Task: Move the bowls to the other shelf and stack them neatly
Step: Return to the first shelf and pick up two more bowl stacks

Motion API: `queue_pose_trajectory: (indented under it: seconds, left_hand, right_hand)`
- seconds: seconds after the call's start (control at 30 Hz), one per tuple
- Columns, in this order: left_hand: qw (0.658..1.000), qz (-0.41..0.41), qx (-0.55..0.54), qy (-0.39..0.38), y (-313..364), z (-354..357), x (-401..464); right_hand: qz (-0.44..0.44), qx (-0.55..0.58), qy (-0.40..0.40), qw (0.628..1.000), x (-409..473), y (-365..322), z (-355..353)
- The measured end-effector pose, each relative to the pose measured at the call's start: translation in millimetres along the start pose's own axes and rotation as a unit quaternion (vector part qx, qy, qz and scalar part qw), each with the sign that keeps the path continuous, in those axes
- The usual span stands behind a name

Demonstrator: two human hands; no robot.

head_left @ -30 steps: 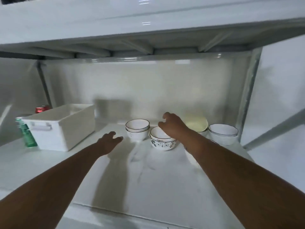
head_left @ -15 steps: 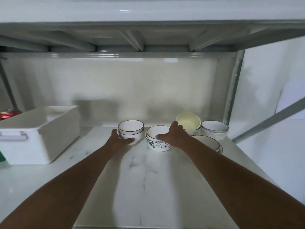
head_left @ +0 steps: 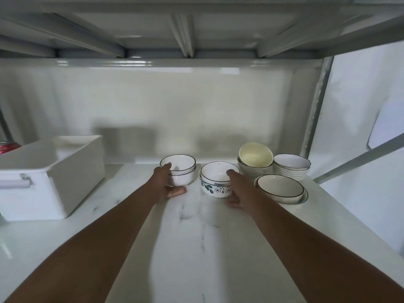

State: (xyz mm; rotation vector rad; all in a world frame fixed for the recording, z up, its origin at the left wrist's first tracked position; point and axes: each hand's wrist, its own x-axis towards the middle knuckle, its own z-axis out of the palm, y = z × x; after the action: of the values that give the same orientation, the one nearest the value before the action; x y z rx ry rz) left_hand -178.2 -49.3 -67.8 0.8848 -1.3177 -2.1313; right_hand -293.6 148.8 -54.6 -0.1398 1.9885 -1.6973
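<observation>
My left hand (head_left: 165, 186) cupped the near-left side of the dark-rimmed white bowls (head_left: 180, 170), fingers on the rim and thumb low by the base. My right hand (head_left: 237, 190) wrapped the right side of the floral bowls (head_left: 216, 182), fingers over the rim, thumb splayed on the marble shelf (head_left: 196, 248). Both stacks sat mid-shelf, just beside each other. Further right stood the yellow bowl (head_left: 255, 155), the scalloped bowls (head_left: 291, 167) and the wide bowls (head_left: 281, 189). A white bin (head_left: 54, 176) stood at the left.

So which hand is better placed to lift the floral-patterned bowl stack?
Right. The right hand already cups the floral-patterned white bowl stack, thumb at its rim; the left hand is on the dark-rimmed white bowl stack.
</observation>
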Motion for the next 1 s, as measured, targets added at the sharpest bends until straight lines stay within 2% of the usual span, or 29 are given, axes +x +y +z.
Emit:
queue_pose_trajectory:
  seconds: [0.1,0.2,0.3,0.43,0.67,0.9,1.0]
  left_hand:
    - [0.999,0.021,-0.009,-0.046,-5,-1,-3]
    - [0.990,0.064,0.058,-0.114,-9,-12,-6]
    - [0.966,0.132,0.119,-0.187,-13,-16,-7]
    - [0.957,0.196,0.143,-0.157,-12,-10,-7]
    - [0.941,0.224,0.246,-0.062,-7,-15,23]
    - [0.935,0.226,0.248,-0.117,-6,-22,37]
    - [0.931,0.226,0.247,-0.144,0,-20,24]
  right_hand:
    - [-0.024,0.017,-0.011,0.999,6,4,-1]
    - [-0.108,0.048,-0.038,0.992,6,13,1]
    - [-0.185,0.014,-0.039,0.982,13,26,0]
    - [-0.263,-0.063,-0.045,0.962,27,37,-4]
    - [-0.278,-0.122,-0.031,0.952,41,38,-7]
    - [-0.284,-0.097,-0.098,0.949,80,50,-6]
    - [-0.307,-0.080,-0.096,0.944,64,43,-7]
